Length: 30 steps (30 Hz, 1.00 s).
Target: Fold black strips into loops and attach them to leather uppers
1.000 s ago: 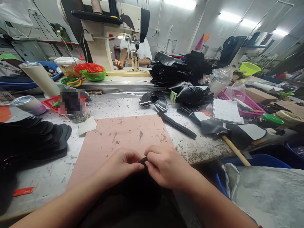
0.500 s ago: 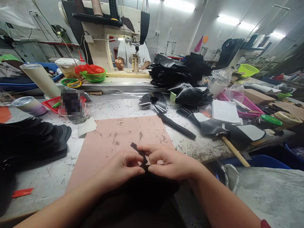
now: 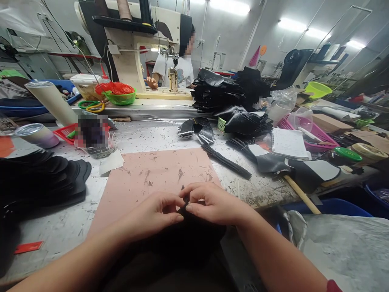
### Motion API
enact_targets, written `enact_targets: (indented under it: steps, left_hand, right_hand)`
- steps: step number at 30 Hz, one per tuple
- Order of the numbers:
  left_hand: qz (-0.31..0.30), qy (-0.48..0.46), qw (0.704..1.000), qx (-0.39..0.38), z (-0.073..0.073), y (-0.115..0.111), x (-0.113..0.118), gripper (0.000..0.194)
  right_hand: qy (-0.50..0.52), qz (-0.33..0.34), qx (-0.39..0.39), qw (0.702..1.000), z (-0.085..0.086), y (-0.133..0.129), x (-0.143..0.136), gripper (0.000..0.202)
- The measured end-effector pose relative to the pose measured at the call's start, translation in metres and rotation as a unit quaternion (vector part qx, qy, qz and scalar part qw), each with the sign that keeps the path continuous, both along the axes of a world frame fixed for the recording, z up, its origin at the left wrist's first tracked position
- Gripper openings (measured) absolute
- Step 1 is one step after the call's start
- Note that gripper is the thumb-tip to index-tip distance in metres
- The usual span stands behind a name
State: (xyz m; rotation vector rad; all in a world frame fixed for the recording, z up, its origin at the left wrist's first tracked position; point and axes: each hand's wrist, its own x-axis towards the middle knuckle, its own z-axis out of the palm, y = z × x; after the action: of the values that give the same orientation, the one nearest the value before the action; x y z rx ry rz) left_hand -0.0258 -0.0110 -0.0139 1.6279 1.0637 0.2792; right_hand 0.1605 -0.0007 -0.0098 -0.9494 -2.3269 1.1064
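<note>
Over the near part of the pink mat [image 3: 146, 172], my left hand [image 3: 162, 209] and my right hand [image 3: 211, 202] meet, fingertips almost touching. Both are closed in a pinch on the edge of a soft black piece [image 3: 197, 233], perhaps fabric or leather, that hangs below them toward my lap. A bit of narrow black strip [image 3: 186, 199] shows between the fingers; the rest of it is hidden by my right hand. The lower part of the black piece merges with the dark area beneath, so its outline is hard to make out.
Black cut pieces [image 3: 57, 178] are stacked at left, with a red tag [image 3: 28, 247] nearby. Beyond the mat stands a sewing machine [image 3: 127, 61], a person behind it. Black bundles [image 3: 225, 160], a notebook [image 3: 288, 142] and a wooden handle [image 3: 300, 194] lie at right.
My right hand has shifted slightly up and left over the strip, whose free end stuck out before and is now mostly covered. The black piece's edge has risen between my hands.
</note>
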Motion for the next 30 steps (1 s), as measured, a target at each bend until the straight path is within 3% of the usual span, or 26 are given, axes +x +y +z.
enact_targets:
  steps: [3, 6, 10, 14, 16, 20, 23, 30]
  left_hand:
    - [-0.005, 0.002, 1.000, 0.018, -0.001, 0.002, 0.000, 0.013]
    - [0.018, 0.006, 1.000, 0.023, -0.005, 0.003, -0.001, 0.013]
    - [0.080, 0.019, 0.997, 0.011, -0.011, 0.003, -0.003, 0.016]
    - [0.106, -0.001, 0.994, 0.016, -0.012, 0.001, -0.001, 0.014]
    - [0.110, -0.007, 0.994, 0.022, -0.012, -0.001, 0.000, 0.009]
    - [0.109, -0.021, 0.994, 0.018, -0.015, -0.003, -0.001, 0.008]
    - [0.100, -0.034, 0.994, -0.004, -0.016, -0.003, -0.004, 0.013]
    - [0.119, -0.049, 0.991, -0.034, -0.007, 0.001, -0.007, 0.018]
  right_hand:
    - [-0.028, 0.000, 0.035, 0.999, -0.001, -0.003, -0.002, 0.018]
    - [-0.075, -0.047, 0.117, 0.989, -0.005, -0.010, -0.004, 0.013]
    - [-0.091, -0.114, 0.262, 0.954, -0.015, -0.018, -0.008, 0.011]
    - [-0.080, -0.088, 0.384, 0.916, -0.022, -0.023, -0.015, 0.018]
    - [-0.076, -0.059, 0.349, 0.932, -0.021, -0.024, -0.017, 0.019]
    - [-0.033, -0.025, 0.173, 0.984, -0.013, -0.022, -0.014, 0.013]
    - [0.017, -0.024, 0.090, 0.996, -0.007, -0.017, -0.008, 0.013]
    - [0.078, -0.061, 0.061, 0.993, -0.008, -0.007, -0.007, 0.018]
